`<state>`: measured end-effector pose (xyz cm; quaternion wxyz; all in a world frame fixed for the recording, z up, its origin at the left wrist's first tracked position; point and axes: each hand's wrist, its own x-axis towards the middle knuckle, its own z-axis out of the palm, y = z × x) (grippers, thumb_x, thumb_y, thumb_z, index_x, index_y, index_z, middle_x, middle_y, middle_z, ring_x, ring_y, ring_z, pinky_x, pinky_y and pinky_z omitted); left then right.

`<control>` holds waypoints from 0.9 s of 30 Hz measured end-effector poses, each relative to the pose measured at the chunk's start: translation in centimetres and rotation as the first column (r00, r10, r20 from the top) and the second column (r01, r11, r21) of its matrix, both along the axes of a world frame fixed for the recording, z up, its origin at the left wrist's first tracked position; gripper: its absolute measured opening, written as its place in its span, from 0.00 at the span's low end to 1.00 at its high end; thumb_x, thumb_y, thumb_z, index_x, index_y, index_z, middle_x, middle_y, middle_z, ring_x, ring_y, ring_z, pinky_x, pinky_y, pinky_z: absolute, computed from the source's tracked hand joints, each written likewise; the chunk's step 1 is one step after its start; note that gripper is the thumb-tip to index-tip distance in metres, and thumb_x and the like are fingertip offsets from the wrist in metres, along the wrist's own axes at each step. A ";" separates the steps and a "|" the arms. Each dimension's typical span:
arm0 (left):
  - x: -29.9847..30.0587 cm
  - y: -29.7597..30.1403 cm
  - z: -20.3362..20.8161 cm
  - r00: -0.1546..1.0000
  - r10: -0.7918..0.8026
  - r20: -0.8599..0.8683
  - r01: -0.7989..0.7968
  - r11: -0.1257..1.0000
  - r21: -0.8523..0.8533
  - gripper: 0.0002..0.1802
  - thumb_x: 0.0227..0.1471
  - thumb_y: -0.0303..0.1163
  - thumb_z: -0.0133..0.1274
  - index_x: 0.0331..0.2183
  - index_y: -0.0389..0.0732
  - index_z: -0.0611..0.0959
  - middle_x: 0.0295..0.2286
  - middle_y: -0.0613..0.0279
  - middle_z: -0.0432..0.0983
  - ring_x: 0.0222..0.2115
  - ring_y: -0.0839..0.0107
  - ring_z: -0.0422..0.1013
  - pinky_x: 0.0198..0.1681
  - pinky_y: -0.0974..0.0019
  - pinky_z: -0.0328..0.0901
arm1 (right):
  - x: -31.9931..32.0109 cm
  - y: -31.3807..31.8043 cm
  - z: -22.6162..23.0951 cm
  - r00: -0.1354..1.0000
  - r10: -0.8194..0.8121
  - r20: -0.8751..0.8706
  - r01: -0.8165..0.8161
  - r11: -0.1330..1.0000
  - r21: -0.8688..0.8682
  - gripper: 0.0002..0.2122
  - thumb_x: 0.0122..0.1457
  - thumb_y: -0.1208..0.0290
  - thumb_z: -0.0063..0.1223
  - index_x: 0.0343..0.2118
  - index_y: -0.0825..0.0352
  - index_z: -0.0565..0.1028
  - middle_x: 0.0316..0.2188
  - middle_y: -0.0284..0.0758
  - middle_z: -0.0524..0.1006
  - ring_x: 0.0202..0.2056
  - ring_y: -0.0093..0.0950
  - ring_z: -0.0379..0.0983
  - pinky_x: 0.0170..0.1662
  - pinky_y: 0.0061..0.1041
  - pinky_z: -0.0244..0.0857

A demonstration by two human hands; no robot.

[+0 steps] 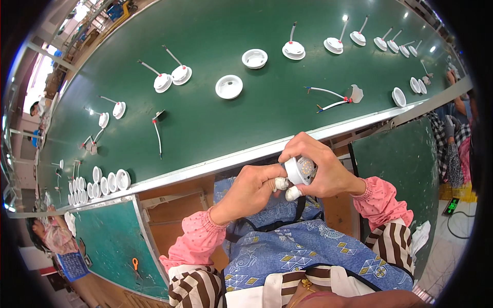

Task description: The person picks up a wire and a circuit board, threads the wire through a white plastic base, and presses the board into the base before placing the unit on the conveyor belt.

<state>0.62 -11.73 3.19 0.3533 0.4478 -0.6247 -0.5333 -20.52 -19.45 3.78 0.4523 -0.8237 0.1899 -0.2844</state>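
A white round lamp housing (294, 171) is held over my lap, in front of the table's near edge. Part of a round LED board (306, 167) with small yellowish dots shows on its right side. My right hand (328, 167) curls around the housing, fingers over the top and thumb below. From the left, my left hand (249, 187) presses closed fingers against it. White wrapping covers both thumb tips. How far the board sits inside the housing is partly hidden by my fingers.
Two white cups (229, 87) stand on the green table (205, 123). Lamp bases with upright wires (294, 50) line its far side. Wired pieces (339, 98) lie nearer, and several cups (123, 179) stand at left. Orange-handled scissors (135, 264) lie lower left. Other people sit at both sides.
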 end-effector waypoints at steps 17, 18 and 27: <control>-0.3 2.0 -2.9 0.969 0.217 -0.121 -0.200 0.970 0.137 0.14 0.56 0.18 0.44 0.36 0.38 0.85 0.17 0.65 0.72 0.20 0.79 0.69 0.25 0.70 0.65 | 1.2 0.3 -3.5 0.999 -0.055 0.001 0.049 0.900 0.433 0.29 0.38 0.60 0.78 0.43 0.65 0.76 0.39 0.30 0.74 0.42 0.23 0.70 0.48 0.25 0.64; 0.1 1.7 -3.0 0.974 0.192 -0.124 -0.173 0.974 0.148 0.13 0.56 0.19 0.45 0.36 0.38 0.85 0.17 0.65 0.72 0.20 0.79 0.69 0.25 0.70 0.65 | 1.3 0.3 -3.5 0.999 -0.043 -0.010 0.043 0.895 0.444 0.29 0.38 0.60 0.78 0.43 0.65 0.76 0.39 0.30 0.74 0.41 0.23 0.70 0.48 0.25 0.64; 2.3 1.0 -2.2 0.991 0.091 -0.099 -0.069 0.976 0.206 0.10 0.59 0.22 0.45 0.34 0.37 0.83 0.16 0.67 0.70 0.19 0.80 0.65 0.23 0.70 0.59 | 2.5 0.6 -3.4 0.999 0.011 -0.053 0.026 0.764 0.645 0.32 0.39 0.66 0.76 0.50 0.66 0.74 0.42 0.31 0.75 0.42 0.21 0.71 0.47 0.23 0.66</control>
